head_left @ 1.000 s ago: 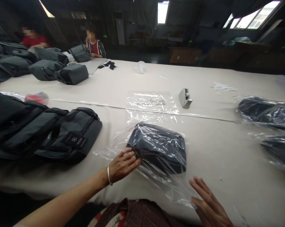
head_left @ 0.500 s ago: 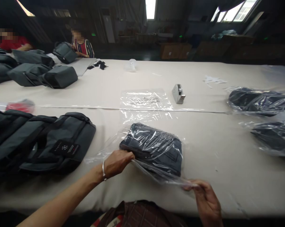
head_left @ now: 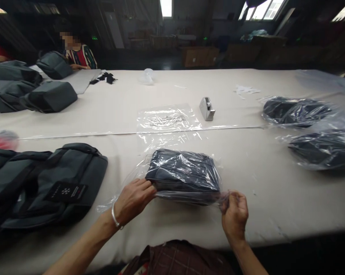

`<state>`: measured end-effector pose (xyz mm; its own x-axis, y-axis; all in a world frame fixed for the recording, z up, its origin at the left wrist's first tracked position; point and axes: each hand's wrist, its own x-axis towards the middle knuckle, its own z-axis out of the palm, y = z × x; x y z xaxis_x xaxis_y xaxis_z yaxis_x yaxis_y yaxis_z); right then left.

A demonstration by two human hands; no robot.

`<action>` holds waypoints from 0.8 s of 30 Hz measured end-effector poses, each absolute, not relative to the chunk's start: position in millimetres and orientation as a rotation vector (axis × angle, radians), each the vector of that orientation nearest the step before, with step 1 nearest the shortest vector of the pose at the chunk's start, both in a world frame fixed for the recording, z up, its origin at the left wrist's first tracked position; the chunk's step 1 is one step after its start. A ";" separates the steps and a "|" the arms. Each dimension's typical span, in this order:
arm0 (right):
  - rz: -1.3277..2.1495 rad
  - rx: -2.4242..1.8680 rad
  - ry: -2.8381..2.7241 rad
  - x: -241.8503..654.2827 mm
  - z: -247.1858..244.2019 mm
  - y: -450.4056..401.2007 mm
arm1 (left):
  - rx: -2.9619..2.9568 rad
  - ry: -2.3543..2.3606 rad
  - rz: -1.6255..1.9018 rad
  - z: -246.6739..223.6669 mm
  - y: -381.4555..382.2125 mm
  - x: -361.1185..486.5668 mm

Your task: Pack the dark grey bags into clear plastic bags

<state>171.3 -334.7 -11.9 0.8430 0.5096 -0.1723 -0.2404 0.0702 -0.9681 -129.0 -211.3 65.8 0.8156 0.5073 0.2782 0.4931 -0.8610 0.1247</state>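
Observation:
A dark backpack [head_left: 184, 170] lies inside a clear plastic bag [head_left: 189, 195] at the table's near middle. My left hand [head_left: 136, 198], with a silver bracelet at the wrist, is closed on the bag's near edge at the backpack's left corner. At the right corner my right hand [head_left: 234, 210] pinches the same edge, fingers pressed together. Between the two hands the plastic is stretched along the backpack's near side. Loose plastic spreads out to the left, beneath and beside my left wrist. Just beyond the backpack, a flat clear plastic bag [head_left: 168, 120] with printed text lies on the table.
Dark grey backpacks [head_left: 86, 168] lie at left, one with a black tag [head_left: 66, 191]. A tape dispenser [head_left: 207, 109] stands beyond the plastic. Bagged backpacks [head_left: 327, 149] are at right. Across the table a person [head_left: 79, 57] sits by more backpacks [head_left: 50, 95].
My right hand has moved up and inward, drawing the bag's edge close to the backpack's near side. The view has shifted to the right. My left hand keeps its hold.

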 end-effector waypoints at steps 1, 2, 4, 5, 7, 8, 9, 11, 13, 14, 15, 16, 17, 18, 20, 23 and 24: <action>0.581 -1.388 -0.219 171.2 -11.2 -334.8 | 2.990 0.799 0.536 69.9 -212.9 -131.0; 0.589 -1.380 -0.206 170.6 -10.1 -334.7 | 3.011 0.797 0.606 73.7 -213.9 -131.8; 0.601 -1.362 -0.187 169.8 -7.2 -334.2 | 2.981 0.797 0.710 78.2 -213.4 -130.0; 0.600 -1.356 -0.179 170.1 -5.6 -333.9 | 2.938 0.801 0.736 78.6 -212.0 -127.4; 0.587 -1.341 -0.156 173.3 -2.6 -333.3 | 2.819 0.853 0.768 76.1 -207.4 -119.4; 0.579 -1.328 -0.138 176.4 -1.7 -333.2 | 2.760 0.900 0.781 73.9 -205.0 -114.6; 0.572 -1.306 -0.116 180.6 -1.5 -333.1 | 2.714 0.954 0.794 71.7 -202.9 -109.4; 0.597 -1.258 -0.066 192.1 -3.5 -333.7 | 2.686 1.044 0.782 67.9 -200.4 -99.4; 0.675 -1.248 -0.032 206.2 -7.3 -335.5 | 2.721 1.110 0.752 65.9 -200.2 -91.2; 0.723 -1.269 -0.025 213.4 -8.3 -337.1 | 2.745 1.149 0.747 65.4 -200.6 -88.1; 0.745 -1.306 -0.021 219.7 -7.5 -339.3 | 2.767 1.186 0.745 65.2 -201.1 -85.7; 0.712 -1.360 -0.029 224.5 -4.1 -342.0 | 2.780 1.221 0.739 65.1 -201.6 -83.9; 0.613 -1.422 -0.058 226.8 2.4 -345.3 | 2.789 1.250 0.733 65.1 -202.0 -82.6; 0.456 -1.486 -0.120 226.1 11.9 -349.0 | 2.797 1.270 0.725 65.0 -202.4 -81.6; 0.101 -1.565 -0.434 214.0 37.8 -356.9 | 2.809 1.285 0.714 64.6 -202.8 -80.3; -0.040 -1.417 -1.469 175.0 73.6 -363.4 | 2.804 1.311 0.729 63.6 -203.3 -78.9; -0.013 -1.295 -1.846 160.8 79.5 -362.3 | 2.797 1.322 0.727 63.2 -203.4 -78.4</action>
